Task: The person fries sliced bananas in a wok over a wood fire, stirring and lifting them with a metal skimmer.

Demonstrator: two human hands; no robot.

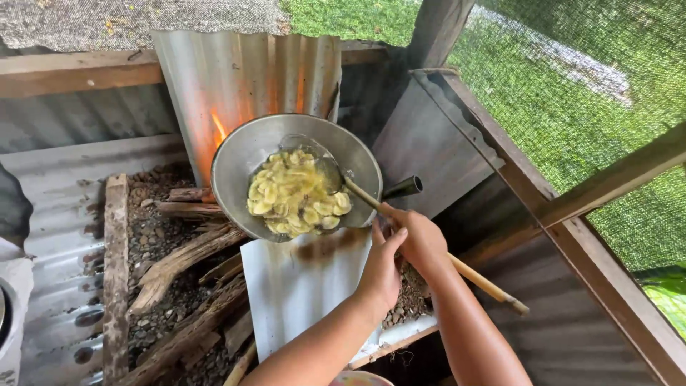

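Closest to me are the person's two bare forearms, rising from the bottom edge and meeting over the fire pit. The left hand (382, 268) is up against the right one, thumb raised toward the wooden stick; I cannot tell whether its grip is closed on anything or only resting there. The right hand (420, 239) has its grip wrapped around the long wooden handle (471, 275), whose free end juts out past the wrist to the lower right.

Below the hands a flat sheet of corrugated metal (300, 286) lies tilted over gravel and stones, scorched brown at its upper edge. To the left of it, split firewood (182, 261) lies in a rough heap on the gravel bed, hemmed by a wooden plank (116, 264).

A little farther on, the handle runs up into a metal ladle (325, 175) dipped into the wok (243, 154), a wide grey pan with a dark stub of a handle sticking out on its right (just above the right hand). In the wok, pale yellow banana slices (296, 193) float crowded together in oil, touching the ladle.

Behind the wok an orange flame (218, 127) licks up against an upright corrugated sheet (243, 71). Beyond that, green netting (572, 93) and timber posts close the shelter.
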